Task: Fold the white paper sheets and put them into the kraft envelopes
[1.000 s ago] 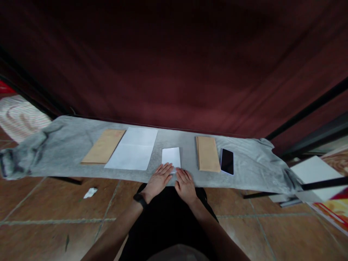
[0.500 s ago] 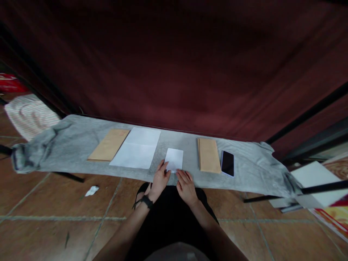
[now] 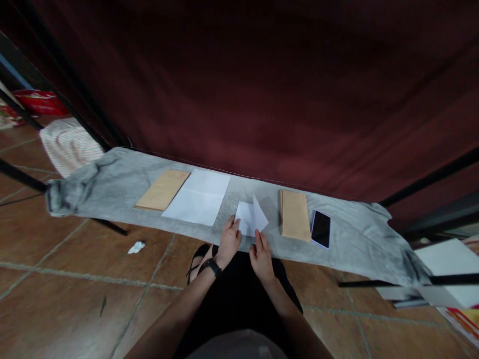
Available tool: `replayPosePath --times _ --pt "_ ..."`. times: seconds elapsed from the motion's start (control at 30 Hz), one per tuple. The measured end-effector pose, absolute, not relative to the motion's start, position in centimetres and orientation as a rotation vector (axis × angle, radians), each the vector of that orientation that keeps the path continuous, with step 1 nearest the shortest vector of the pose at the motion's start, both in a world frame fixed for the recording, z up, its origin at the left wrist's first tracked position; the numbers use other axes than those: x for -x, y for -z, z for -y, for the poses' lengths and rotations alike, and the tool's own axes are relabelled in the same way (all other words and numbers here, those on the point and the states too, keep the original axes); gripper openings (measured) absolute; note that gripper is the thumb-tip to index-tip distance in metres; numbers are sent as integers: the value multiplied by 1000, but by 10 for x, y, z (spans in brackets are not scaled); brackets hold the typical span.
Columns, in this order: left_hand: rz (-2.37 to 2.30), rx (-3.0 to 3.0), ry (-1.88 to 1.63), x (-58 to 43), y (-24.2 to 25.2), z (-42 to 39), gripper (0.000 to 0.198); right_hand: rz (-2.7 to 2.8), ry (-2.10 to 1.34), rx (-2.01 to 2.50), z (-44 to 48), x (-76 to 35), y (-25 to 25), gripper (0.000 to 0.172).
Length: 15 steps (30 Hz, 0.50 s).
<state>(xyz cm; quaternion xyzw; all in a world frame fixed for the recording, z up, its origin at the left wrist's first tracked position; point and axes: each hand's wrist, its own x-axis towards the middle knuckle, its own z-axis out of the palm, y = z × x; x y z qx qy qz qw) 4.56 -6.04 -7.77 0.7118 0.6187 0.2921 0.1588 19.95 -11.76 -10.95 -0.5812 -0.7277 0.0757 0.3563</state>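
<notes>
A small white folded sheet of paper lies on the grey cloth, its right-hand flap standing up and opened to the right. My left hand, with a black watch on the wrist, holds the paper's lower left side between thumb and fingers. At the flap's lower edge, the fingertips of my right hand hold the paper. To the left lies a larger white sheet with a crease across it, flat beside a brown envelope stack. Another brown envelope stack lies to the right of my hands.
The grey cloth covers a long narrow bench or table. A dark phone lies near the right envelopes. Behind hangs a dark red curtain. A crumpled white scrap is on the tiled floor.
The folded paper lay flat; now its right flap is raised and opened, with my right hand at it. The view has tilted and shifted slightly.
</notes>
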Motion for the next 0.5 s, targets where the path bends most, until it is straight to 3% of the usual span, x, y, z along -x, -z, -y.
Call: replayPosePath --times 0.23,0.5 --pt "-1743 -2295 -661 -49 72 72 39 1803 -203 1523 118 -202 113 57" --pt "-1687 -2455 -386 -53 61 77 46 1934 -233 1375 113 -206 104 52"
